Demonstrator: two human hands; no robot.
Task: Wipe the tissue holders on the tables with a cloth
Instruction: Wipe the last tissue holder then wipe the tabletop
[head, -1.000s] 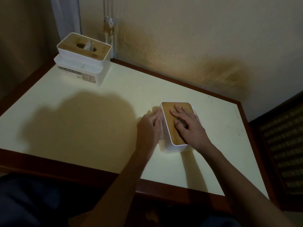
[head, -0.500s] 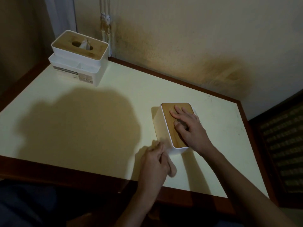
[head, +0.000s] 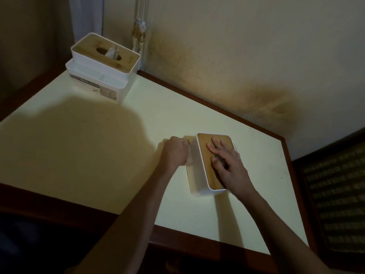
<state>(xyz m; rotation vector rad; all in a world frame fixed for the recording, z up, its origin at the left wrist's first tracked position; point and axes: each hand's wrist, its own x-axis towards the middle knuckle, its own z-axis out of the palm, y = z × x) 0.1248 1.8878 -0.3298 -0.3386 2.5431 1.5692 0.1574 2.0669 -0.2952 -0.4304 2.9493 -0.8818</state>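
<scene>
While my right hand (head: pixel 230 165) is pressing flat on the holder (head: pixel 199 171), left fingers (head: pixel 182 144) are clamping the cloth (head: pixel 190 163) against its side; second holder (head: pixel 104 68) awaiting.

The holder (head: pixel 199 180) near me is a white box with a brown wood top, and it sits on the table close to the right side. My cloth (head: pixel 190 161) is small and pale, bunched up and touching the holder's left side. The other holder (head: pixel 102 66) is far back in the left corner, white with a wood top, and a tissue sticks up from its hole.
</scene>
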